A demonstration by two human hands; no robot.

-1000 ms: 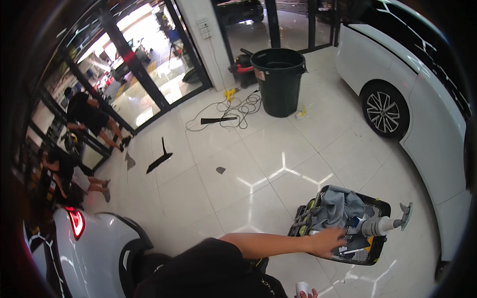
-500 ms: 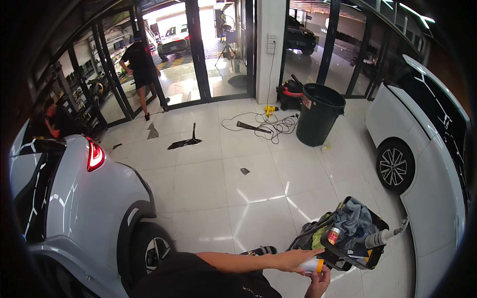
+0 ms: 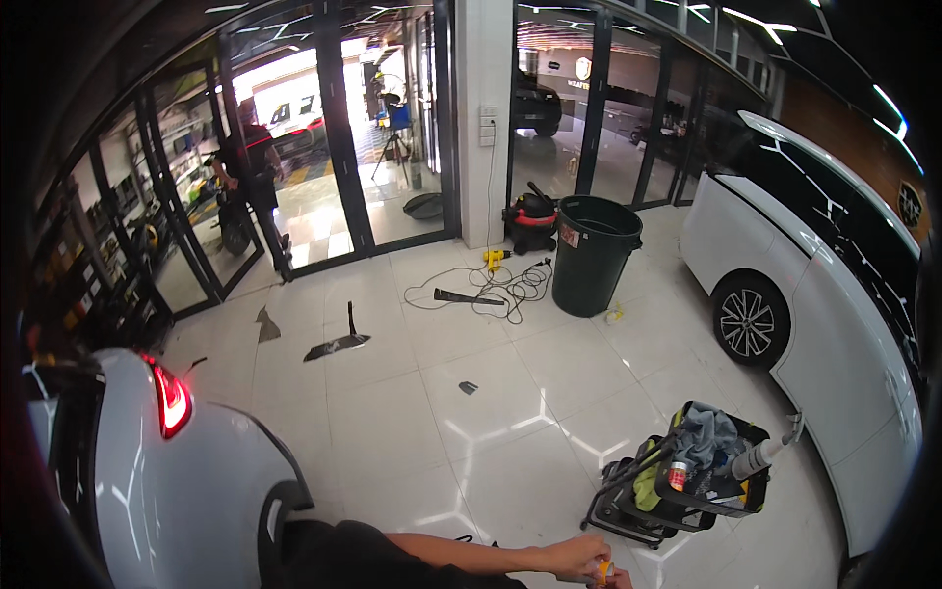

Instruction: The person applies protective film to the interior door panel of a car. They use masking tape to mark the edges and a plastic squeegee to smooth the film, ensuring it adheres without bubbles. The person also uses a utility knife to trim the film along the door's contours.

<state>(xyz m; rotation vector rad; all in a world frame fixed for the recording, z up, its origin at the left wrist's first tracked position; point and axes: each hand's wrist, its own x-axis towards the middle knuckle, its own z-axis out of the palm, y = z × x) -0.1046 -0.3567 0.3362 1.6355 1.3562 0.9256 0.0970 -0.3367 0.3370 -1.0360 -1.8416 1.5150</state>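
At the lower edge, my left hand is closed around a small white container with an orange end. My right hand touches the orange end from the right; the picture's edge cuts off most of this hand. Just beyond my hands stands a black wheeled cart. In its top tray are a grey-blue cloth, a small red-and-white can and a grey-white cylindrical tool. A yellow-green cloth hangs at the cart's near left side.
White cars stand left and right. Dark trim pieces lie on the tiled floor. A cable loops near a yellow power tool, a dark bin and a red-black vacuum. A person stands at the glass doors.
My view has shifted, and my hands with the container now sit lower in the picture. The person at the doors has moved farther into the doorway. Another person at far left is out of sight.
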